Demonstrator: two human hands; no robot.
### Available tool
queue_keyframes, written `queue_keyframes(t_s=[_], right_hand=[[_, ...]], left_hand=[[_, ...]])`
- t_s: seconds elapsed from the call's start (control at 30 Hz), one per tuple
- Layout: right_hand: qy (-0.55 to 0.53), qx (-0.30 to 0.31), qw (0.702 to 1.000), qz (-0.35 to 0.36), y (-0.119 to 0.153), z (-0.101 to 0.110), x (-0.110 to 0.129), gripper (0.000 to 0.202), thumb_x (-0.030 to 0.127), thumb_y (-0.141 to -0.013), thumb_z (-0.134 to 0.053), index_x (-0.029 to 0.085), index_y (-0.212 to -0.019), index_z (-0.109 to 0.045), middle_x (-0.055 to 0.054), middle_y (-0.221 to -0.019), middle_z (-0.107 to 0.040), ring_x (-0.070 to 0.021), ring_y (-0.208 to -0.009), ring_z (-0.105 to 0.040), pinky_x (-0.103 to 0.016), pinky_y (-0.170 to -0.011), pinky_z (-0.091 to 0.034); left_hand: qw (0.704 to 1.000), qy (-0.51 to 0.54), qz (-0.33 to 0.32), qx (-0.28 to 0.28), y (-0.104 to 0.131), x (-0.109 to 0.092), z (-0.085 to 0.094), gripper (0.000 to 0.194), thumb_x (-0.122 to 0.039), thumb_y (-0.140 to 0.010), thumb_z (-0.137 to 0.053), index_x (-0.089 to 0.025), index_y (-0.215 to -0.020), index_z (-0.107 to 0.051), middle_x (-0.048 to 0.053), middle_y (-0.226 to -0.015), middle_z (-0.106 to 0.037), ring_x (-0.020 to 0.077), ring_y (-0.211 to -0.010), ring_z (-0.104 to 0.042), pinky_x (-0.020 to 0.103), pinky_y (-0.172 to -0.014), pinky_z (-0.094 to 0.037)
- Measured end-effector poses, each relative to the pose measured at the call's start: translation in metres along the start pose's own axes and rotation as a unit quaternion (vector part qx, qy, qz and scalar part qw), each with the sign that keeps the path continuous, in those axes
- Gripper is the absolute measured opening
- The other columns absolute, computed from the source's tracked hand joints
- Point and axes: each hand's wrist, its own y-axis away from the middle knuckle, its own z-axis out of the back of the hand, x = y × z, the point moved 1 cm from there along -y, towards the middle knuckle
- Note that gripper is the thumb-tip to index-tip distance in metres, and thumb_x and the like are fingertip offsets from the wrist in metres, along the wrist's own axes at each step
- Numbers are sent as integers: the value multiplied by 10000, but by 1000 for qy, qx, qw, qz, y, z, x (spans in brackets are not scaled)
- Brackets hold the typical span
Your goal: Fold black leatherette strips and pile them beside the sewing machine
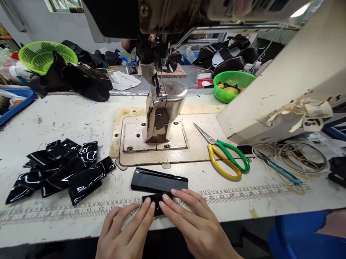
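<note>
Both hands press their fingertips onto a small glossy black strip (158, 208) lying over the printed ruler near the table's front edge. My left hand (121, 238) has its fingertips on the strip's left part. From the other side, my right hand (196, 221) presses its right part, index fingertip close to the left hand's. Both thumbs are hidden. Just beyond lies a longer, flat black strip (159, 180), close to the right fingertips. Glossy black pieces (83, 178) form a loose pile to the left.
A post-bed sewing machine (166, 105) rises behind the strips, its head overhead. Scissors (221, 153) with yellow and green handles lie right of it, points away. Farther right are blue thread snips (280, 167) and tangled cord. A green basket (228, 86) and blue tray (19, 106) stand farther back.
</note>
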Motion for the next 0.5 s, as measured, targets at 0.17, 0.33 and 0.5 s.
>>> queue_keyframes(t_s=[0.17,0.33,0.5], right_hand=[[11,7,1000,-13,0,3,0,411,31,-1003,-401,171,-1278,-672,23,-1327,-685,-221,-1021,-605,-410,-972,-481],[-13,6,1000,-21,1,1,-1,410,16,-998,-412,156,-1282,-672,42,-1338,-677,-233,-1030,-538,-410,-1004,-408],[-10,9,1000,-16,1,0,-1,437,-12,-977,-402,155,-1285,-665,30,-1334,-681,-238,-1029,-534,-420,-1009,-387]], left_hand=[[1000,-28,9,3,0,-6,0,475,9,-923,-561,-100,-1385,-572,42,-1393,-644,240,-1055,-554,411,-931,-413],[999,-48,17,-13,0,-10,0,442,8,-920,-577,-104,-1346,-605,20,-1371,-660,223,-1000,-540,406,-896,-417],[999,-44,23,-15,-1,-10,1,444,19,-910,-578,-83,-1341,-605,32,-1361,-667,217,-984,-535,399,-888,-425]])
